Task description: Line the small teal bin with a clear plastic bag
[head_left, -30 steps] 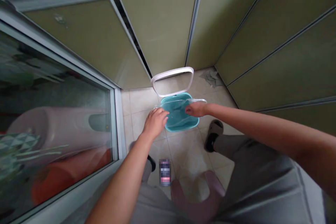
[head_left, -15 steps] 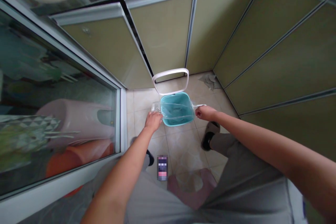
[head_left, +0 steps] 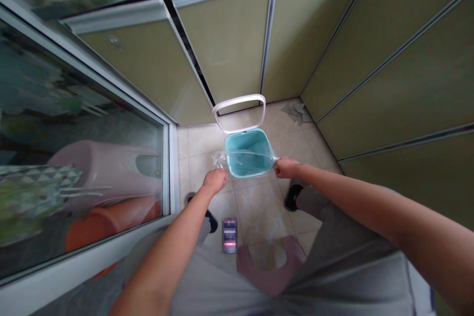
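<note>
Fingers of both hands are closed on the edges of a clear plastic bag liner (head_left: 247, 160), stretching it across the mouth of a small teal bin (head_left: 247, 154). Left hand (head_left: 215, 180) pinches the liner just off the bin's left rim; right hand (head_left: 286, 168) pinches it just off the right rim. The bin stands on the tiled floor (head_left: 259, 207), near the corner where olive cabinet doors (head_left: 222, 39) meet. Its white ring frame (head_left: 240, 112) is tipped up at the back, touching the rim.

Doing this step well seems to call for even tension on both sides, so the film folds over the rim without tearing (it is thin, and hard to see where it bunches). Pulling down and outward together would likely seat it best.

Around the bin: a crumpled grey cloth (head_left: 298, 111) lies on the floor by the cabinets, a glass sliding door (head_left: 81, 158) stands along the left, and a pink stool (head_left: 272, 269) sits under the person's grey-trousered knees.
</note>
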Tool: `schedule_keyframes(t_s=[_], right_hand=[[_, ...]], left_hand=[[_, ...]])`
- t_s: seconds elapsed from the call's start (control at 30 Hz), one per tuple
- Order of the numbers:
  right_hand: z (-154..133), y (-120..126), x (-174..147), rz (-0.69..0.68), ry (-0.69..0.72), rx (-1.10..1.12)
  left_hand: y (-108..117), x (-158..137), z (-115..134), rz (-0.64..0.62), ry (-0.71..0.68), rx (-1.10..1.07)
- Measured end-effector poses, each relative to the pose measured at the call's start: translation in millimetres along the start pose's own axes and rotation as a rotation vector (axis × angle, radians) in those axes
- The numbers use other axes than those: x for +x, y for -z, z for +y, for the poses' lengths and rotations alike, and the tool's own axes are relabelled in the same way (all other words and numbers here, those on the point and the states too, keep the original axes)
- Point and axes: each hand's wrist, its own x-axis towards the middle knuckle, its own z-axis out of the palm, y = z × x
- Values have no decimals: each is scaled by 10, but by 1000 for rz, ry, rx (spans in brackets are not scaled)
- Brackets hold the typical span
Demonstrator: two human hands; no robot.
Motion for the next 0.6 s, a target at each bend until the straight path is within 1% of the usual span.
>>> schedule_keyframes(t_s=[0.13,0.33,0.43,0.53,0.6], right_hand=[[107,-12,140,31,-65,61],[259,90,332,131,-146,204],[272,174,343,166,-178,224],[255,295,283,119,-167,240],[229,389,223,82,-197,276]], left_hand=[[-105,91,-43,-1,52,-60],[-120,288,-180,74,146,-166],[-120,343,-255,80,251,-291],[-70,331,-277,80,394,-467],[1,283,-236,129,489,-467]])
